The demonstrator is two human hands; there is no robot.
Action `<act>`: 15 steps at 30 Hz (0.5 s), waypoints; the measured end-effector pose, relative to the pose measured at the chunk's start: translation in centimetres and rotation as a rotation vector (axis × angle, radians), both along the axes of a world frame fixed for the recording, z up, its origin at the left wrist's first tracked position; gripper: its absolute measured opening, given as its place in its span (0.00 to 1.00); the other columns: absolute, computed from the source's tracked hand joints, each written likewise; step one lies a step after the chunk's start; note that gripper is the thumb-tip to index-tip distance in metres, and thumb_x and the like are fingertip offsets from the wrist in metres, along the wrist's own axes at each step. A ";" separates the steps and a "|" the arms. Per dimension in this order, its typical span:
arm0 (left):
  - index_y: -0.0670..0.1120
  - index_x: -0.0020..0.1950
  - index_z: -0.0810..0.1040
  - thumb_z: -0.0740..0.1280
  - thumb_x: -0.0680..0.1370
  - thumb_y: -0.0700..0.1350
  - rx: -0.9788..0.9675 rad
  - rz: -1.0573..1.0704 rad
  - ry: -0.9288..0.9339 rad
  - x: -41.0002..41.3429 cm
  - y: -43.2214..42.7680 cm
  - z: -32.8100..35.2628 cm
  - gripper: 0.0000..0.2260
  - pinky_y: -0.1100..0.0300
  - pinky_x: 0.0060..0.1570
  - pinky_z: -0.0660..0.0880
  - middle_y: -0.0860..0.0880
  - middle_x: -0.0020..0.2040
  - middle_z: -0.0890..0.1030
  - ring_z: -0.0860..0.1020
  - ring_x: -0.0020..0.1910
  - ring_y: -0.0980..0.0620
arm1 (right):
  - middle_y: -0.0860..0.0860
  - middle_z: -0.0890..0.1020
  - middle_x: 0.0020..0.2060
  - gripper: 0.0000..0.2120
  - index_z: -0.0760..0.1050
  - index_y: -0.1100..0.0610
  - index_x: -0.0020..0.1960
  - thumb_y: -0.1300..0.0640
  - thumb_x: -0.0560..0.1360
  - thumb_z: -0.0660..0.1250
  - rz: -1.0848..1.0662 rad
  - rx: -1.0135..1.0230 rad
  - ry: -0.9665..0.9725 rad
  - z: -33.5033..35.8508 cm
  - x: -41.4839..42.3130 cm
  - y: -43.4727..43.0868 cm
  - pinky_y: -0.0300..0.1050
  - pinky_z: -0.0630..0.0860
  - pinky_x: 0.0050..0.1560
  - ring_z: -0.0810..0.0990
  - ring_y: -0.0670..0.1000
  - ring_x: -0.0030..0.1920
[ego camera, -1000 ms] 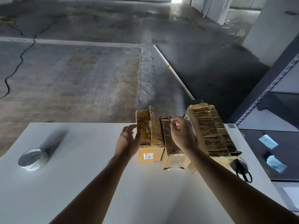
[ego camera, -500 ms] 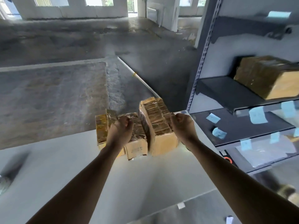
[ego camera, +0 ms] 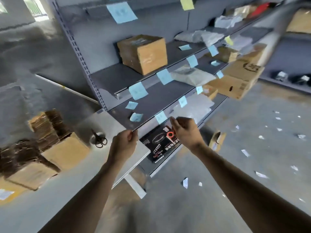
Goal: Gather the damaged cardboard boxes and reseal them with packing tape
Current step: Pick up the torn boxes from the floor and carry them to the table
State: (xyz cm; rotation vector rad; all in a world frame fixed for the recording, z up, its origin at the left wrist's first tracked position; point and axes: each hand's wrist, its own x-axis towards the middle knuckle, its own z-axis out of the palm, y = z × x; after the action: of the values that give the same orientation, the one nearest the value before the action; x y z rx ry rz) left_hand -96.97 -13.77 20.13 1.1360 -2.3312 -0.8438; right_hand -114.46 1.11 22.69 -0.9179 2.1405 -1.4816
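Table point(ego camera: 67, 190), left: cardboard boxes point(ego camera: 50, 142) on it, scissors point(ego camera: 100, 140) just right of them. Shelving unit point(ego camera: 80, 52), right of table: carton point(ego camera: 143, 53) on upper shelf, printed box point(ego camera: 159, 143) on lowest.

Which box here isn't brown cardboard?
The black printed box lying on the lowest shelf; every other box in view is brown cardboard.
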 end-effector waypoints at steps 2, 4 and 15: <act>0.42 0.37 0.76 0.62 0.82 0.53 0.016 -0.045 -0.030 -4.7 3.4 -0.6 0.19 0.53 0.36 0.71 0.51 0.31 0.79 0.80 0.37 0.45 | 0.55 0.75 0.28 0.24 0.74 0.65 0.35 0.49 0.83 0.61 -0.073 0.009 -0.007 -1.1 -3.5 4.1 0.43 0.68 0.33 0.71 0.50 0.29; 0.43 0.37 0.75 0.62 0.81 0.52 0.065 -0.101 -0.029 -8.4 5.8 -1.6 0.17 0.53 0.38 0.74 0.52 0.32 0.80 0.80 0.37 0.47 | 0.54 0.75 0.27 0.24 0.74 0.65 0.35 0.49 0.82 0.62 -0.164 0.013 -0.032 -2.3 -6.3 7.5 0.43 0.69 0.34 0.72 0.49 0.28; 0.39 0.38 0.75 0.63 0.77 0.52 0.253 -0.419 -0.179 -26.9 14.4 -8.5 0.17 0.49 0.36 0.73 0.46 0.31 0.80 0.79 0.36 0.40 | 0.56 0.72 0.28 0.22 0.72 0.64 0.36 0.45 0.76 0.62 -0.573 0.115 -0.152 -9.7 -20.5 21.3 0.46 0.69 0.35 0.70 0.50 0.31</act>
State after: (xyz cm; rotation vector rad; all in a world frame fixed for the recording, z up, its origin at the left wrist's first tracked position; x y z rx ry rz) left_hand -123.91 0.58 11.59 0.8521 -2.7237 -1.2600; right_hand -134.95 22.42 12.97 -0.1370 2.4563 -1.5834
